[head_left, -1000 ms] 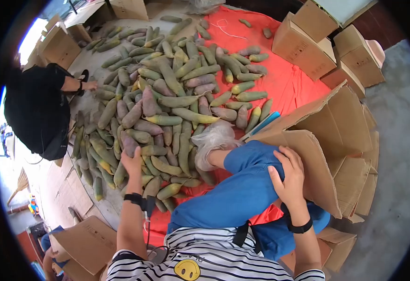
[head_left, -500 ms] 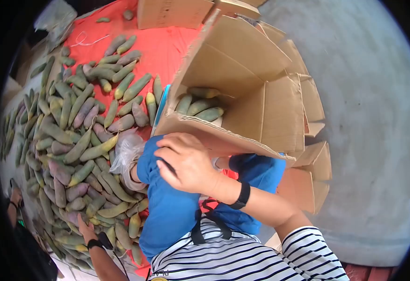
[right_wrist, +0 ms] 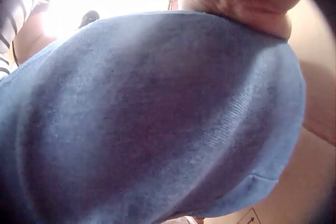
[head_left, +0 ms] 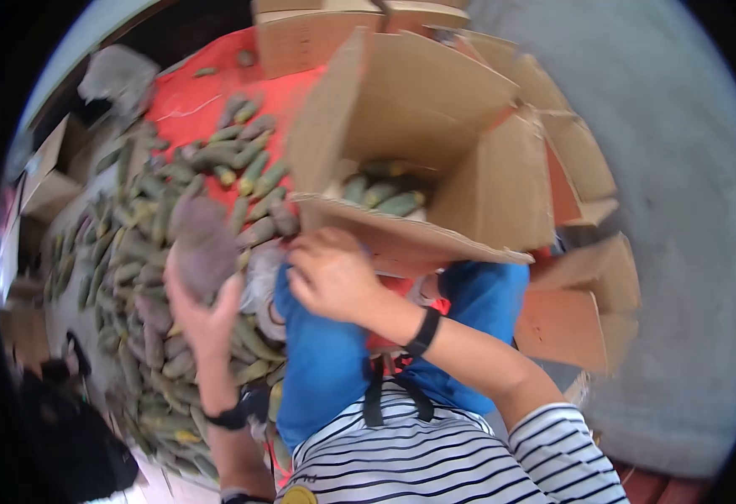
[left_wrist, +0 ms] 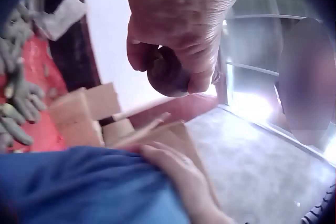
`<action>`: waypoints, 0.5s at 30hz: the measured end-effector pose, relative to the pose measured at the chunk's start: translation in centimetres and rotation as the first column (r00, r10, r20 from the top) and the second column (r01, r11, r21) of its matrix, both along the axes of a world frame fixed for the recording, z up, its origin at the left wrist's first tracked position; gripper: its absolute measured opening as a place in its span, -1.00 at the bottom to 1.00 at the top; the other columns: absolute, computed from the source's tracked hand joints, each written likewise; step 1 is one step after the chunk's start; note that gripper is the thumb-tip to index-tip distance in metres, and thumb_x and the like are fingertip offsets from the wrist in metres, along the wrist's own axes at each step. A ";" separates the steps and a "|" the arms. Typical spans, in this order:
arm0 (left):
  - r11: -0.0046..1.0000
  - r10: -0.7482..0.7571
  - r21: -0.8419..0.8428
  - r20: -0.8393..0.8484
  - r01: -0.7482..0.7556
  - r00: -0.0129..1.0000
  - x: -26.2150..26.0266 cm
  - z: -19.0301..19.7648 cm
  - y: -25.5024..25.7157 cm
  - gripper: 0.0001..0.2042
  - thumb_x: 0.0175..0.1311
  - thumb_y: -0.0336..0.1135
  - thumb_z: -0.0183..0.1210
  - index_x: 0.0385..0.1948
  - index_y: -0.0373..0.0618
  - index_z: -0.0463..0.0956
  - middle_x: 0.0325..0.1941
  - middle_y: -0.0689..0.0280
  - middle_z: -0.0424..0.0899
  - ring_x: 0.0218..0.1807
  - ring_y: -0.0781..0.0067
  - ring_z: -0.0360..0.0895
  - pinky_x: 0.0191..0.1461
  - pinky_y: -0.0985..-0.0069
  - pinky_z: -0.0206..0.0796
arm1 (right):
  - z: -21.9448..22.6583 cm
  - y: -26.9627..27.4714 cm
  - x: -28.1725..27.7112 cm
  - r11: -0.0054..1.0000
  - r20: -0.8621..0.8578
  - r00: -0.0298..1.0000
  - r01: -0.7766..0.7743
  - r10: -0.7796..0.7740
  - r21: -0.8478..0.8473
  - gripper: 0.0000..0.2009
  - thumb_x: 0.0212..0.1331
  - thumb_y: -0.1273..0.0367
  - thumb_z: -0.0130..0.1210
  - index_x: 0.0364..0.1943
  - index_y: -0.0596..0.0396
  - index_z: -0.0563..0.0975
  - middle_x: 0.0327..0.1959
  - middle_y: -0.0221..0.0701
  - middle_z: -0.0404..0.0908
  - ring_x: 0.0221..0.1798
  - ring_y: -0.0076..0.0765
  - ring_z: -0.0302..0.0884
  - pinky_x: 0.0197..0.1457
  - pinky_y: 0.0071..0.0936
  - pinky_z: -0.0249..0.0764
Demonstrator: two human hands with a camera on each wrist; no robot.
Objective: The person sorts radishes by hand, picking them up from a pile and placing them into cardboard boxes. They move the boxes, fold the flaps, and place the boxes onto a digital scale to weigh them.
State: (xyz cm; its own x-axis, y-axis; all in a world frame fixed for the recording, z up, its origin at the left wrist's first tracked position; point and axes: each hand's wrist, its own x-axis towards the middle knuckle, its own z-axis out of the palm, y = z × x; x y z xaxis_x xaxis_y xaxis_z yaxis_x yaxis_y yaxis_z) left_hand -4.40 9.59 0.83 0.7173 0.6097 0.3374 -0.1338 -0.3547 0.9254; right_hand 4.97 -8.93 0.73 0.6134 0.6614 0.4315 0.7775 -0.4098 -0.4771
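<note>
In the head view my left hand (head_left: pixel 200 323) grips a thick purplish radish (head_left: pixel 204 239), held up over the heap and blurred by motion. The left wrist view shows the dark rounded end of that radish (left_wrist: pixel 168 77) between the thumb and fingers. My right hand (head_left: pixel 334 277) rests on the blue-trousered knee (head_left: pixel 322 353), fingers loosely bent and holding nothing. Just beyond that knee stands an open cardboard box (head_left: pixel 502 181), with several green radishes (head_left: pixel 385 195) at its bottom.
A big heap of green and purple radishes (head_left: pixel 145 269) spreads over the floor and a red cloth (head_left: pixel 204 92). More cardboard boxes (head_left: pixel 586 294) stand at the right and back. Another person in black (head_left: pixel 74 437) is at the lower left. Grey floor (head_left: pixel 678 210) lies far right.
My left hand has lifted the purplish radish from the heap and brought it up towards the box. The head view has swung right, bringing the box's inside into sight. My right hand stays on the knee.
</note>
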 end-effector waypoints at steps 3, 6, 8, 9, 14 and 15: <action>0.897 -0.221 0.424 0.183 0.126 0.958 5.8 7.3 -4.7 -0.15 -0.21 -0.20 0.45 0.24 -0.27 0.28 0.23 0.03 0.41 0.28 0.02 0.35 0.35 0.19 0.18 | 0.6 -1.0 -0.1 1.000 0.009 1.000 -0.025 0.025 0.016 -0.74 -0.01 0.34 0.16 -0.19 0.09 0.61 -0.14 -0.18 0.62 0.05 0.03 0.51 0.15 -0.08 0.39; 0.882 -0.341 0.400 0.171 0.251 0.924 9.9 8.5 -9.0 -0.19 -0.15 -0.18 0.42 0.24 -0.24 0.27 0.19 -0.01 0.41 0.23 -0.03 0.38 0.31 0.21 0.24 | -1.6 -2.1 0.1 0.989 0.068 0.997 -0.032 0.042 -0.146 -0.49 0.17 0.19 0.18 0.16 0.19 0.46 0.13 -0.06 0.52 0.28 0.04 0.38 0.33 0.00 0.22; 0.830 -0.399 0.387 -0.091 0.402 0.912 10.5 8.4 -10.5 -0.27 -0.08 -0.20 0.40 0.20 -0.20 0.29 0.15 0.01 0.42 0.19 -0.01 0.39 0.26 0.18 0.27 | -1.7 -2.7 0.2 0.985 0.048 0.998 -0.036 0.045 -0.171 -0.48 0.16 0.18 0.20 0.16 0.15 0.46 0.16 -0.11 0.51 0.32 -0.03 0.35 0.37 -0.04 0.19; 0.824 -0.357 0.466 -0.015 0.322 0.934 10.7 7.3 -10.8 -0.31 -0.06 -0.22 0.38 0.18 -0.19 0.31 0.16 0.02 0.42 0.19 0.01 0.40 0.24 0.19 0.28 | -1.9 -3.0 0.6 0.989 -0.045 0.999 -0.013 0.007 -0.146 -0.51 0.16 0.19 0.19 0.15 0.12 0.48 0.14 -0.14 0.52 0.30 -0.03 0.36 0.36 -0.05 0.20; 0.860 -0.123 0.509 0.143 0.034 0.982 5.1 3.5 -6.9 -0.49 0.00 -0.33 0.33 0.07 -0.17 0.44 0.16 0.08 0.46 0.16 0.05 0.44 0.22 0.23 0.31 | -0.2 -2.5 0.8 0.990 0.042 0.998 -0.038 0.044 -0.137 -0.74 0.12 0.35 0.12 -0.10 0.09 0.61 -0.01 -0.20 0.60 0.10 0.02 0.50 0.24 -0.11 0.35; 0.894 -0.047 0.447 0.100 -0.003 0.994 3.5 1.7 -5.7 -0.53 0.01 -0.35 0.32 0.03 -0.16 0.47 0.15 0.09 0.47 0.16 0.04 0.45 0.22 0.23 0.31 | 0.1 -2.0 0.7 0.994 0.038 0.999 -0.011 0.015 -0.106 -0.81 0.09 0.41 0.11 -0.21 0.09 0.63 -0.06 -0.24 0.62 0.08 -0.01 0.51 0.20 -0.15 0.38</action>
State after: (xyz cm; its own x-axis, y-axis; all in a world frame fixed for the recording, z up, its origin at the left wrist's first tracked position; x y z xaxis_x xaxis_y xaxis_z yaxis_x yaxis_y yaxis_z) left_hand -0.86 3.92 2.55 0.6741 0.3617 0.6441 -0.2338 -0.7227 0.6505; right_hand 5.66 -10.94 0.80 0.5883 0.7128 0.3818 0.8004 -0.4460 -0.4006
